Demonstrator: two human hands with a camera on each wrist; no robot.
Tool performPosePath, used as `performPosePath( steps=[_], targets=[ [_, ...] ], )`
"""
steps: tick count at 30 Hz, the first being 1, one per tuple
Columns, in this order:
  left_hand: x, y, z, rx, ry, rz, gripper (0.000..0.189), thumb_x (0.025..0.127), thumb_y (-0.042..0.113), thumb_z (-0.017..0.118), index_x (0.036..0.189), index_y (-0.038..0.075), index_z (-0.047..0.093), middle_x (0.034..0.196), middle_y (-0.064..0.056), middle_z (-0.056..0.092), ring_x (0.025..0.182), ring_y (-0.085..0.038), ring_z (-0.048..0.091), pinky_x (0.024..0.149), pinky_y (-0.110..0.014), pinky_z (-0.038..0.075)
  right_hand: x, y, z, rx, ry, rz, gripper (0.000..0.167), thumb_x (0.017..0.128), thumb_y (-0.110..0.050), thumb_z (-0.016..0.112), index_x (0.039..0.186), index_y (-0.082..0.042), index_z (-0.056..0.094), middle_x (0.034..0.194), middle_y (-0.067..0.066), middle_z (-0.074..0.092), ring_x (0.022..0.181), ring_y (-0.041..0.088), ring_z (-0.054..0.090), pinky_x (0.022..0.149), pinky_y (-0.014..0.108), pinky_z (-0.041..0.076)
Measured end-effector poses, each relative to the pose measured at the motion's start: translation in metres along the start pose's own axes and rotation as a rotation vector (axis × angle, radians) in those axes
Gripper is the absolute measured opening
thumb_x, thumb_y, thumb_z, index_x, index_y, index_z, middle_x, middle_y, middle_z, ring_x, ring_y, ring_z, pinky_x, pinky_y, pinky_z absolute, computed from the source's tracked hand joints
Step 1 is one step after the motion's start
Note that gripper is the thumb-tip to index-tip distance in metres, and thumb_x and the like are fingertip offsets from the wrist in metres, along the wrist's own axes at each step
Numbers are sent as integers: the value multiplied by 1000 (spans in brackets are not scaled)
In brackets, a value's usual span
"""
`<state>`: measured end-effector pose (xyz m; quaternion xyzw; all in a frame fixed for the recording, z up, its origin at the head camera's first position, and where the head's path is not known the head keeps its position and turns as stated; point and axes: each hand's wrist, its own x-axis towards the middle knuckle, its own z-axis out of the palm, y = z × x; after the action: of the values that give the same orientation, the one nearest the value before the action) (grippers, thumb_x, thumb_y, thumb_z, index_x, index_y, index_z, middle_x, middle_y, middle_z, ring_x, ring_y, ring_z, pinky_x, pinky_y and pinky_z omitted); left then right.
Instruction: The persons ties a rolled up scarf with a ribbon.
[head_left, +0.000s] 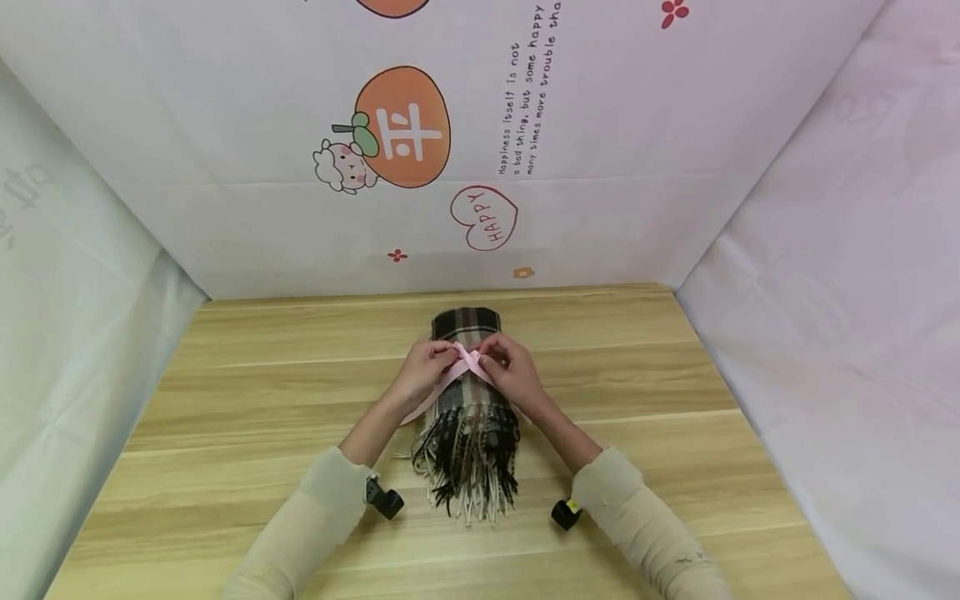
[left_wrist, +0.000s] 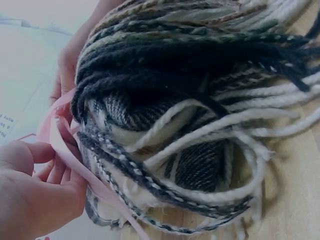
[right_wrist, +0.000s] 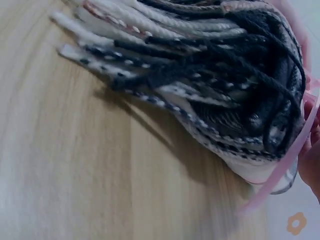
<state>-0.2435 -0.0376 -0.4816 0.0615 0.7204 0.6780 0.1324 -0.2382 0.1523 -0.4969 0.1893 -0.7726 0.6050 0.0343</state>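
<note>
A rolled plaid scarf (head_left: 465,400) in black, grey and cream lies on the table, its fringe (head_left: 472,475) toward me. Across its upper part runs a pink ribbon (head_left: 470,360) with a knot or loop on top. My left hand (head_left: 425,372) pinches the ribbon on the left of the knot; my right hand (head_left: 516,372) pinches it on the right. One ribbon tail hangs down past the left hand. In the left wrist view, thumb and fingers of the left hand (left_wrist: 45,185) grip the ribbon (left_wrist: 75,162) beside the fringe. The right wrist view shows the right hand (right_wrist: 311,155) only partly.
The wood-grain table (head_left: 637,400) extends around the scarf on all sides. A white printed cloth wall (head_left: 600,167) stands behind it, with white cloth sides left and right. Small black wrist cameras (head_left: 386,500) sit on the sleeves near the tabletop.
</note>
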Motion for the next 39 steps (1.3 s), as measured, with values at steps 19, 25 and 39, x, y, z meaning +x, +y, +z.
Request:
performPosePath(
  steps=[19,25,39],
  targets=[
    [-6,-3,4,317,95,308,11,94,3,58,98,6,68,88,-10,68,71,-11,58,64,-22,47,-6,-40,3,62,-11,51,28,92,8,59,118,8,66,118,28,66,85,10,61,73,19,51],
    [-5,-3,7,308,208,288,17,98,5,50,94,6,66,91,-13,65,72,-14,53,62,-24,43,-3,-42,4,61,95,96,19,97,0,57,107,9,70,99,25,70,72,7,62,63,20,51],
    [-7,0,0,297,220,244,10,91,4,54,81,3,56,67,-1,46,62,-13,43,57,-22,35,9,-16,-8,324,433,238,29,102,-10,51,86,2,72,69,-6,65,73,19,61,60,26,52]
  ],
)
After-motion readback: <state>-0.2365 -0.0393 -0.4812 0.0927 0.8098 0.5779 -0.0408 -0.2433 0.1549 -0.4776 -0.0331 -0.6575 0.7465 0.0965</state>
